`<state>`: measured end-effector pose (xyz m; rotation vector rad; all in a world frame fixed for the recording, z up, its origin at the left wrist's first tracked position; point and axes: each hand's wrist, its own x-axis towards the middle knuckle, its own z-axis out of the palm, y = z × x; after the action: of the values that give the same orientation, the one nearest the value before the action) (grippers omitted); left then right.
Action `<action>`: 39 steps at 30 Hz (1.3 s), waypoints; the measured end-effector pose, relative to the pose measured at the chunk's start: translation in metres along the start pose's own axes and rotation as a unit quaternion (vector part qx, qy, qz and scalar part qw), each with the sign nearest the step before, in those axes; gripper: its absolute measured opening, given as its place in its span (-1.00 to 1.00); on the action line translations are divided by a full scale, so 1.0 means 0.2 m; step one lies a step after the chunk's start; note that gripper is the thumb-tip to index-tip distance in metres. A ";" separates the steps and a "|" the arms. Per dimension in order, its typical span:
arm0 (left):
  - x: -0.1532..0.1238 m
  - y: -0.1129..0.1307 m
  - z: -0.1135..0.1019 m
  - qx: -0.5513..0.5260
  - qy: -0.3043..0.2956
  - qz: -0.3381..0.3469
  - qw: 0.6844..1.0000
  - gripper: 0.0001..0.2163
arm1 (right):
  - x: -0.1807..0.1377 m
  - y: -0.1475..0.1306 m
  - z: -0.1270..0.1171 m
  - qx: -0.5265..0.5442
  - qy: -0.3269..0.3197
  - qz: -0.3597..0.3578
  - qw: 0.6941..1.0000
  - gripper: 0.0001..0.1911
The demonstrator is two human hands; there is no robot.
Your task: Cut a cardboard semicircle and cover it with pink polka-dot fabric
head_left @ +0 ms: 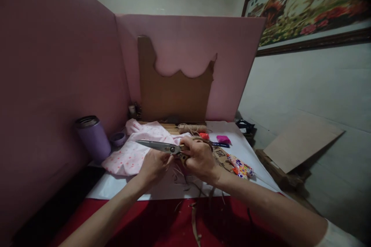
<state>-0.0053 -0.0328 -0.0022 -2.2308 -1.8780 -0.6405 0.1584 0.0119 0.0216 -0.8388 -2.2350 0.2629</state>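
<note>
The right hand has its grip wrapped around the handles of the scissors, which are up in front of the body over the middle of the white-covered desk, blades pointing to the left and lying together, or nearly so. The left hand sits just below the pivot and the near part of the blades; whether its grip pinches a strand there or only rests close I cannot tell, as that spot is dim and partly hidden by the fingers. Thin brown strands hang or lie below the hands, down across the red cloth. For clean handling, the left fingertips are best kept low and back from the cutting edges, with any strand drawn taut and set deep near the pivot, where the blades bite hardest. It would also help to keep the points raised above the dotted pink cloth behind them, and the loose strands away from the twine roll, so that nothing else gets nicked or tangled.
</note>
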 end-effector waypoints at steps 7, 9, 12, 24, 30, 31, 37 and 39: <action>-0.13 -0.28 -0.08 0.089 -0.044 0.001 0.995 -0.75 | 0.02 0.12 0.00 -0.019 0.023 0.028 0.999 -0.84; -0.17 -0.37 -0.11 0.128 -0.054 -0.020 0.990 -0.77 | 0.01 0.15 -0.02 -0.026 0.033 0.033 0.999 -0.85; -0.20 -0.46 -0.15 0.187 -0.073 -0.043 0.979 -0.86 | 0.00 0.18 -0.03 -0.042 0.054 0.039 0.997 -0.88; 0.09 -0.57 -0.36 0.326 0.043 -0.113 0.938 -0.68 | 0.18 0.22 -0.05 -0.093 0.120 0.064 0.986 -0.86; -0.18 -0.54 -0.16 0.284 -0.077 -0.046 0.955 -0.82 | 0.04 0.23 0.01 -0.055 0.011 0.017 0.998 -0.85; -0.21 -0.50 -0.15 0.280 -0.078 -0.040 0.956 -0.81 | 0.03 0.23 0.02 -0.049 0.003 0.016 0.999 -0.84; -0.30 -0.19 -0.08 0.243 -0.071 0.010 0.967 -0.84 | 0.07 0.23 0.02 -0.016 -0.003 0.052 0.998 -0.83; -0.29 -0.13 -0.03 0.237 -0.073 0.034 0.968 -0.85 | 0.07 0.23 0.02 -0.005 -0.007 0.057 0.998 -0.83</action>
<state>-0.0392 -0.0824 -0.0244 -2.0537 -1.7711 -0.0050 0.1715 0.0562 0.0076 -0.9742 -2.2056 0.3111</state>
